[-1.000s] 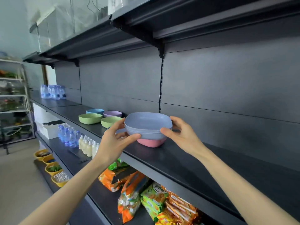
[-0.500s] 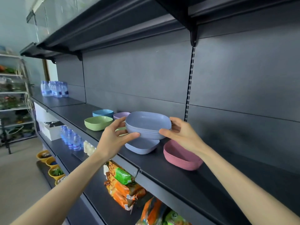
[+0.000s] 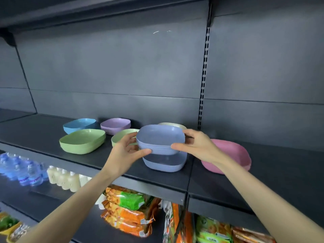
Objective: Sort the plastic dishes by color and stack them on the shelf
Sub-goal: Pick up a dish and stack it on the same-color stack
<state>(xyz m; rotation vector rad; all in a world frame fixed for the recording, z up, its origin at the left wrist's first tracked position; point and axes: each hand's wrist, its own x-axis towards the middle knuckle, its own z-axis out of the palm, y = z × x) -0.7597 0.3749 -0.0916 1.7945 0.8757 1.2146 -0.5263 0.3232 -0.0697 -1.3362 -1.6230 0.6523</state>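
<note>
A small stack of periwinkle-blue plastic dishes hangs just above another periwinkle dish that sits on the dark shelf. My left hand grips the stack's left side and my right hand grips its right side. A pink dish rests on the shelf to the right, partly behind my right wrist. To the left stand a green dish stack, a second green dish, a blue dish, a lilac dish and a cream dish, mostly hidden.
The shelf's back wall is a dark panel with a slotted upright. Below, the lower shelf carries water bottles, pale drink bottles and orange and green snack packs. Bare shelf surface extends right of the pink dish.
The view has swung right and closer to the shelf. My hands carried the periwinkle stack down over the lone periwinkle dish; the pink dish stays on the shelf to the right.
</note>
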